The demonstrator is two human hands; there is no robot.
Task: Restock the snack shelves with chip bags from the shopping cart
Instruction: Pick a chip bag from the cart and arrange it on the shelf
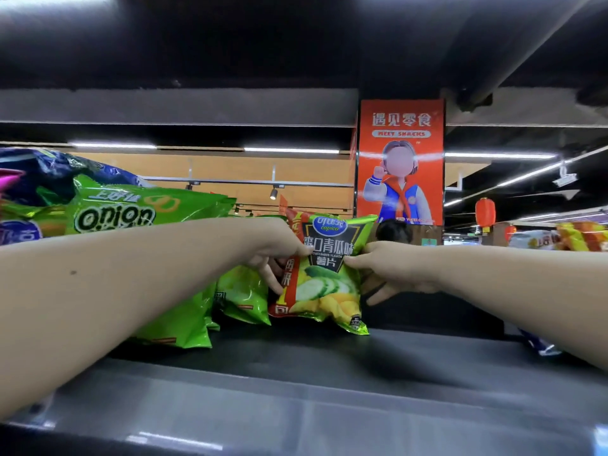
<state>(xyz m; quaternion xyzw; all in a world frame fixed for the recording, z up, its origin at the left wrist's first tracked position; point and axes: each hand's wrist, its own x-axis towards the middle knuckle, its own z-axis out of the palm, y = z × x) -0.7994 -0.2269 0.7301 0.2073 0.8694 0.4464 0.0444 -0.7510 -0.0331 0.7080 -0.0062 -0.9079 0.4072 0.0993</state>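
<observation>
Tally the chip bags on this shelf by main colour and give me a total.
Green: 3 (cucumber bag, green bag beside it, onion bag)
Blue-purple: 1 (blue-purple bag)
Total: 4; more may be hidden at the cropped left edge.

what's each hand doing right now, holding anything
Left hand: closed, pinching the left edge of the cucumber chip bag.
Right hand: closed, pinching the right edge of the same bag.
</observation>
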